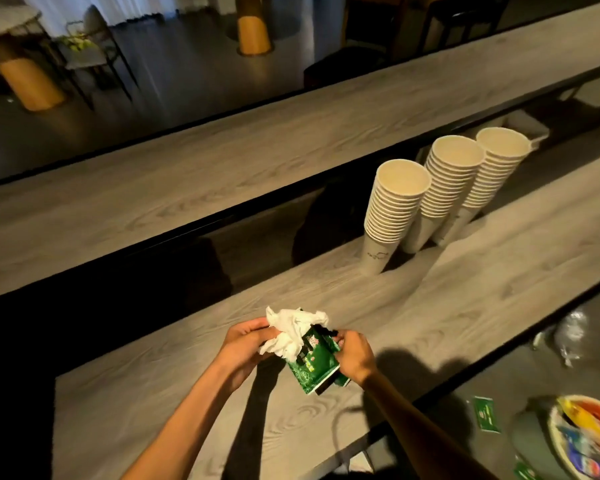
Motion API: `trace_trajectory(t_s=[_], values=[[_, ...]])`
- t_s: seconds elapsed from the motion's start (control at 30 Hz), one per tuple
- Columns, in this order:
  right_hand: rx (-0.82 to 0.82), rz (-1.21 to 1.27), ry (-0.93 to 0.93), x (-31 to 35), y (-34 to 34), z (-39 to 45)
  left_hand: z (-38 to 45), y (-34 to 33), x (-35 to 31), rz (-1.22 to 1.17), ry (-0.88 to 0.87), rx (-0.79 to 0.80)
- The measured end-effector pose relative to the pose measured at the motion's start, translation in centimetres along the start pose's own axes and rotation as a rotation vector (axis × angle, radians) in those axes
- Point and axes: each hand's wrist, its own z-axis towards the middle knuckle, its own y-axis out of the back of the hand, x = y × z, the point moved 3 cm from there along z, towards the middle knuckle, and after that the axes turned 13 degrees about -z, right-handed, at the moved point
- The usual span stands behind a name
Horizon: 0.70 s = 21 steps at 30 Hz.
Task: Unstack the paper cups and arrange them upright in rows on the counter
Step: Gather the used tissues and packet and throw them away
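Head view, left to right: far left background has a round table on a yellow-orange cylindrical base (28, 84) with a dark-framed chair (94, 53) beside it, and a second yellow base (253, 32) further back on the floor. A raised wood-grain ledge (222, 147) runs diagonally across the frame, a dark gap below it, then the lower grey wood-grain counter (430, 306). Low centre, the left hand (243, 348) curls round crumpled white tissue (291, 329) sticking out of a green tissue pack (314, 362); the right hand (355, 355) grips the pack's right edge, fingers curled on it. Both hands hold the pack just above the counter, near its front part. One pack, one wad of tissue. Right of centre, against the dark back wall, stand three stacks of paper cups, mouths up: left cup stack (394, 216), middle cup stack (444, 192), right cup stack (485, 178), touching side by side and leaning a bit. All three are well apart from the hands, with bare counter between them. No single cup is off a stack yet. Far right, on a lower darker surface, clear crumpled plastic (572, 334), a small green sachet (485, 414), and a bowl (589, 441) of colourful packets at the bottom corner; another green bit at the bottom edge, too cropped to identify.
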Motion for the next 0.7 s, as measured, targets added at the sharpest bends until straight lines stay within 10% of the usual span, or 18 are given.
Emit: trace_trajectory(t_s=[0.33, 0.7], values=[[-0.311, 0.813, -0.099, -7.5, 11.9, -9.9, -1.4, -16.6, 3.8, 0.36, -0.012, 0.435], [-0.673, 1.402, -0.504, -31.2, 21.7, -20.0, -6.2, -42.8, 23.3, 0.534, 0.007, 0.752]])
